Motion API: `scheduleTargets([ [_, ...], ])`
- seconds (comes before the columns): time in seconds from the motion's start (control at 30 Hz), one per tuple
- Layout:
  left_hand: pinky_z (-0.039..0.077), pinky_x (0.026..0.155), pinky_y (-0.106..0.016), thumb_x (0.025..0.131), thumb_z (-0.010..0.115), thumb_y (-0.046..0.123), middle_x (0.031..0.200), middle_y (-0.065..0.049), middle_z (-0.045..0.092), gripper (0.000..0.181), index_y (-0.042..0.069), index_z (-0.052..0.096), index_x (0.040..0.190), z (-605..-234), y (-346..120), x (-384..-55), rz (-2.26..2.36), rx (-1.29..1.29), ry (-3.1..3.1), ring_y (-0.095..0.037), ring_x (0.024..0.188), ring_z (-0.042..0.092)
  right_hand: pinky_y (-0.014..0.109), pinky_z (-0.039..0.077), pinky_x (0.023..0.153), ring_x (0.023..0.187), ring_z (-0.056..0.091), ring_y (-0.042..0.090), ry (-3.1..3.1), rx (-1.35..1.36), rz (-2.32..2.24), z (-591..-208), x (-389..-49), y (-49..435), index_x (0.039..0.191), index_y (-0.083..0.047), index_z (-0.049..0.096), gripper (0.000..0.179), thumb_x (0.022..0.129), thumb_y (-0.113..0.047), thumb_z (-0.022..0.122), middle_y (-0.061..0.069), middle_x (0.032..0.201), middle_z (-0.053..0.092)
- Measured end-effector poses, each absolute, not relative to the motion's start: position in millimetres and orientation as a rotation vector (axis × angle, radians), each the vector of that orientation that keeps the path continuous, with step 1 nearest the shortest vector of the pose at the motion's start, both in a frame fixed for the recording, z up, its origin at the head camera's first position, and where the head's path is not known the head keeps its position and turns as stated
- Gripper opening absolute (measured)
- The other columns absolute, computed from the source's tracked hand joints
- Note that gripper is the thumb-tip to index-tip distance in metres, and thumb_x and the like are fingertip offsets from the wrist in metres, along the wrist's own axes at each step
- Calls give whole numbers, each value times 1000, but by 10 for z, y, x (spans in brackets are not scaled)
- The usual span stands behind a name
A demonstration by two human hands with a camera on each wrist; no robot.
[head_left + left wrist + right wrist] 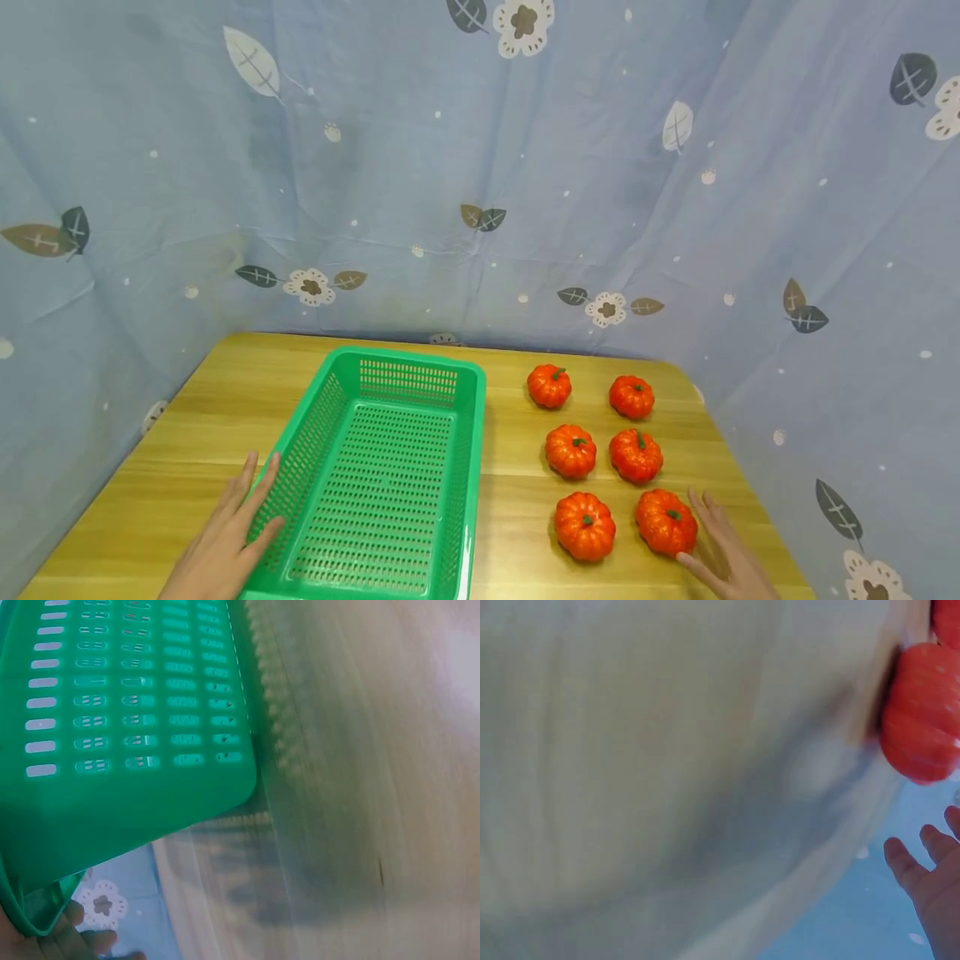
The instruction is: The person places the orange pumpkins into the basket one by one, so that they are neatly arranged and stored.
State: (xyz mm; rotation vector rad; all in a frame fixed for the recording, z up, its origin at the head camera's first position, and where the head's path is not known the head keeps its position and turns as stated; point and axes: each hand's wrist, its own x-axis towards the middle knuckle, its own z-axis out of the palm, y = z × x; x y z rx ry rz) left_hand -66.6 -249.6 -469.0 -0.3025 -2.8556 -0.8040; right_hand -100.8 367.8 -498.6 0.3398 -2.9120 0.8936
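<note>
Fingers [261, 486] of the left hand [217, 537] lie straight, unclenched, at the left rim of the basket [469, 450]. Right of the basket sit six pumpkins [571, 452]; the right hand [723, 554] spreads, empty, beside the rightmost pumpkin [664, 523]. Probably a reach, next calling for a grasp.

A bare lane is running to the far edge of the worktop [506, 467] between a green basket [408, 358] and six pumpkins [570, 452], which are obstructing the right side.
</note>
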Motion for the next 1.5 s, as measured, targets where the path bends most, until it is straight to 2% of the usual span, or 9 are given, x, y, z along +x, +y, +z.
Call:
scheduleTargets([
  [0.17, 25, 86, -69, 94, 44, 31, 149, -7, -11, 69, 17, 0, 145, -4660, -2477, -688, -925, -194, -2896, -37, 133, 1, 71, 26, 81, 116, 29, 55, -2956, 266, 827, -5065, -987, 3617, 144, -13, 21, 87, 75, -34, 70, 34, 137, 23],
  [0.3, 27, 90, -63, 91, 50, 30, 151, -4, -4, 74, 13, 3, 145, -4673, -2462, -689, -893, -219, -2869, -30, 134, 7, 70, 28, 81, 117, 29, 54, -2974, 238, 847, -5100, -977, 3570, 144, -17, 22, 93, 70, -39, 74, 33, 138, 22],
  [0.37, 33, 88, -60, 90, 54, 27, 151, -2, -2, 76, 14, 3, 145, -4681, -2466, -687, -830, -220, -2881, -17, 134, 5, 70, 29, 81, 117, 29, 54, -2983, 222, 835, -5127, -995, 3563, 144, -17, 22, 94, 69, -41, 74, 33, 138, 22],
  [0.47, 29, 104, -30, 87, 56, 7, 151, -4, 0, 77, 11, 6, 145, -4702, -2481, -677, -825, -276, -2838, 4, 129, 0, 70, 29, 82, 116, 29, 54, -2988, 193, 810, -5189, -1051, 3569, 144, -15, 20, 97, 69, -43, 73, 34, 137, 22],
  [0.53, 16, 99, -6, 82, 54, -7, 151, -6, 1, 79, 8, 8, 145, -4718, -2482, -678, -832, -321, -2794, 17, 121, -6, 69, 29, 83, 116, 29, 54, -2976, 185, 813, -5231, -1097, 3582, 144, -12, 21, 96, 69, -42, 73, 34, 136, 23],
  [0.6, 4, 87, 6, 78, 51, -16, 150, -8, 2, 82, 5, 8, 144, -4730, -2479, -683, -877, -367, -2755, 16, 123, -7, 69, 30, 83, 116, 29, 53, -2947, 190, 831, -5255, -1135, 3591, 143, -10, 22, 94, 70, -40, 73, 33, 135, 25],
  [0.83, 2, 90, 5, 78, 50, -19, 150, -9, 2, 80, 2, 9, 143, -4763, -2449, -703, -861, -397, -2716, 12, 125, -8, 65, 32, 85, 117, 33, 48, -2954, 176, 860, -5261, -1229, 3573, 140, -10, 28, 86, 72, -43, 70, 28, 137, 28],
  [1.13, 3, 89, 5, 77, 50, -20, 150, -4, -2, 83, 5, 7, 144, -4778, -2447, -709, -875, -392, -2714, 14, 124, -7, 55, 39, 87, 113, 42, 39, -3025, 16, 1093, -5243, -1370, 3552, 143, -18, 18, 98, 66, -41, 76, 23, 136, 32],
  [1.5, 4, 88, 6, 75, 51, -22, 151, -3, -2, 85, 4, 8, 144, -4776, -2462, -715, -861, -402, -2689, 15, 124, -6, 48, 37, 95, 121, 33, 39, -2980, -211, 1521, -5341, -1419, 3674, 141, -5, 16, 98, 68, -21, 78, 27, 139, 27],
])
